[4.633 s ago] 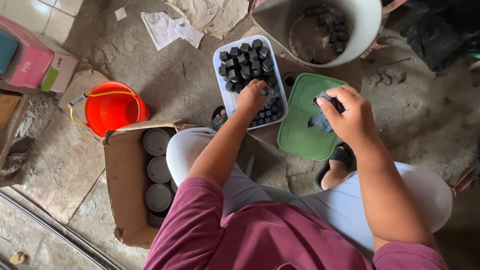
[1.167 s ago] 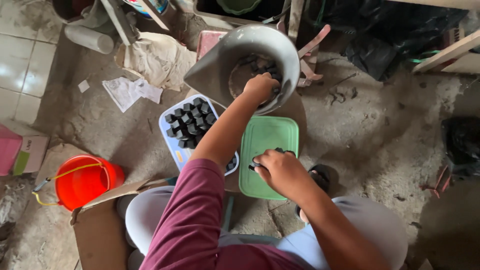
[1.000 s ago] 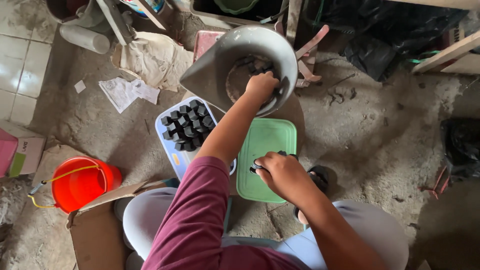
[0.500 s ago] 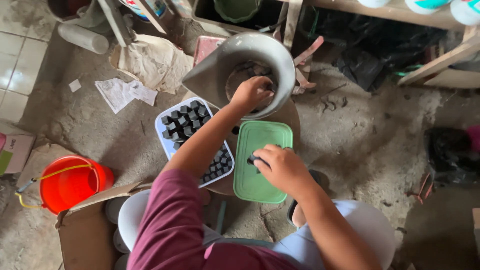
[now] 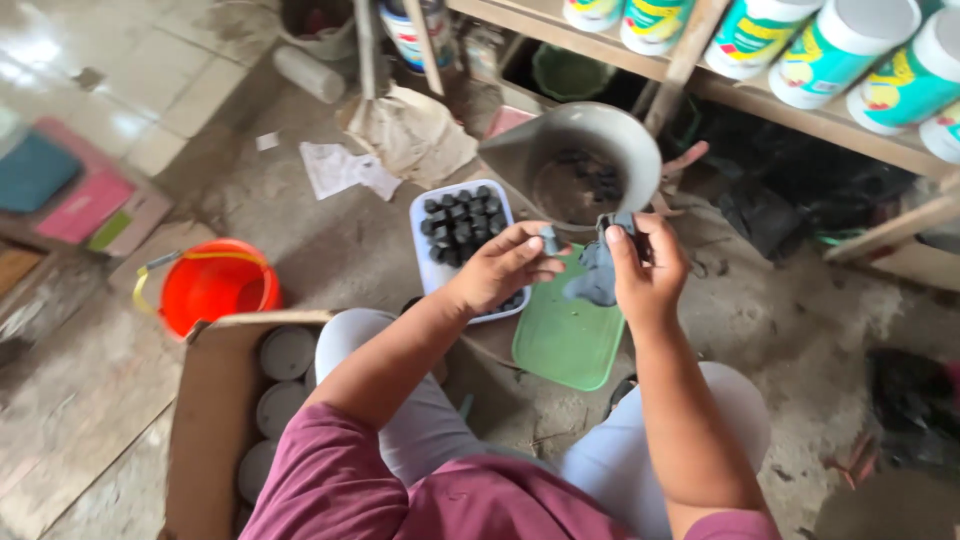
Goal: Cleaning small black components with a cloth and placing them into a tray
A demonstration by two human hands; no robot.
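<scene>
Dark small piece [image 5: 548,238] sits pinched between fingertips of left hand [image 5: 500,266], held above the near end of the white tray [image 5: 422,262] of black pieces and just left of the green lid [image 5: 566,342]. Right hand [image 5: 645,270] is closed around a dark grey lump [image 5: 598,272], fingers curled over its top, held above the green lid's far edge and just in front of the grey metal bucket [image 5: 592,132]. Left of the green lid, beyond the tray, stand an orange bucket [image 5: 213,288] and an open cardboard box [image 5: 200,420] holding round white lids.
</scene>
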